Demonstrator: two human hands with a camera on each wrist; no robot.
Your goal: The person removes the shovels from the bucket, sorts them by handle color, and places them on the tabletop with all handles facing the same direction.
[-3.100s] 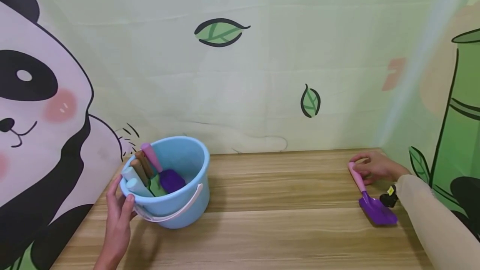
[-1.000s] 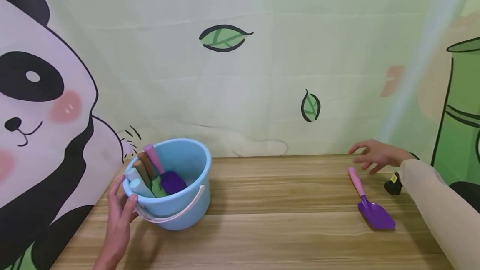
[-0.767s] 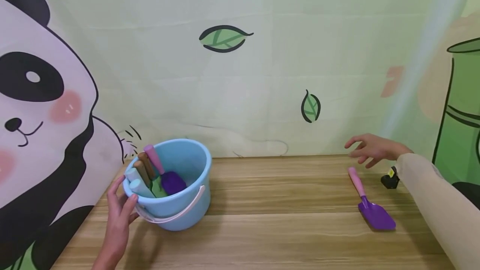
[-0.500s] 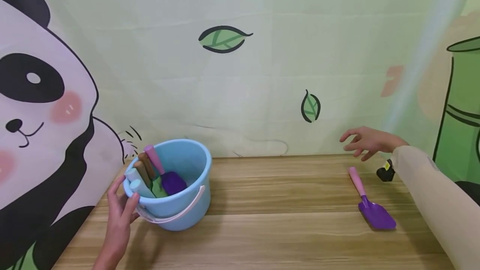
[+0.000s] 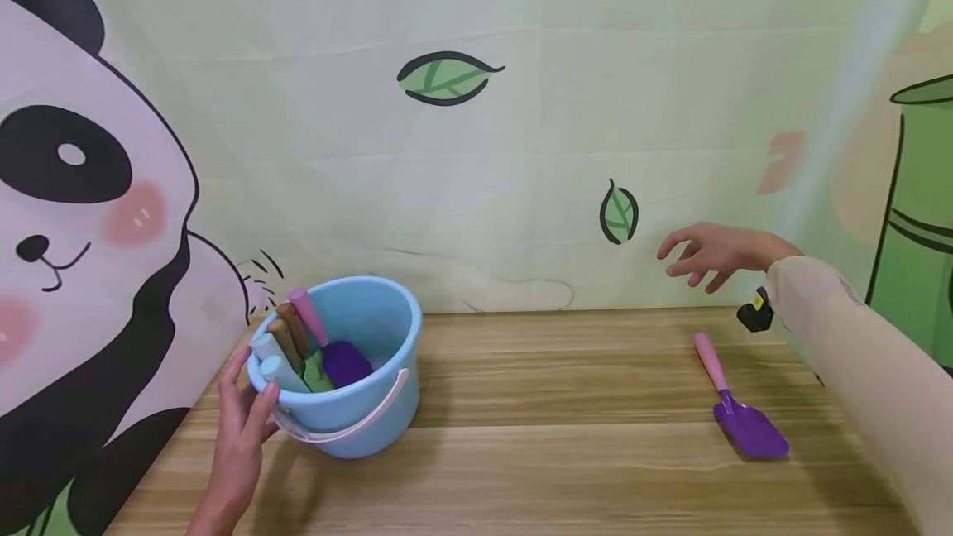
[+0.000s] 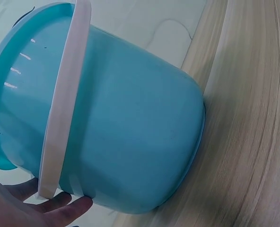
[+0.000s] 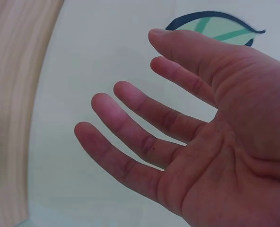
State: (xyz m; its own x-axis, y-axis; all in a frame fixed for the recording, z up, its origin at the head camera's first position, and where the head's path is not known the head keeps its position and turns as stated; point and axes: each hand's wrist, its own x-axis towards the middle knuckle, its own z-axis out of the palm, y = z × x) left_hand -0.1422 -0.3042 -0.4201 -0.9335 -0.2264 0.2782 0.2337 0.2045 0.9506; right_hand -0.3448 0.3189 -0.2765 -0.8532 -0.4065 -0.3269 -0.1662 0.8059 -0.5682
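Note:
On the left in the head view, my left hand (image 5: 237,437) grips the side of a light blue bucket (image 5: 372,438) just under its rim, thumb in front. The left wrist view shows fingertips touching the bucket's wall beside its white handle (image 6: 64,94). Several toy garden tools are inside: a purple shovel (image 5: 346,364) with a pink handle, plus light blue handles (image 5: 279,372) and brown handles (image 5: 283,339). At right, another purple shovel (image 5: 752,430) with a pink handle lies on the table. My right hand (image 5: 725,248) hovers above and behind it, fingers spread, holding nothing.
The wooden table (image 5: 551,453) runs back to a pale green cloth wall (image 5: 521,147) printed with leaves and, at left, a panda (image 5: 89,189). A black wrist device (image 5: 755,314) hangs below the right sleeve (image 5: 841,354).
My right hand has let go of the pink-handled shovel, leaving it on the table, then risen and drifted left. My left hand stays at the bucket.

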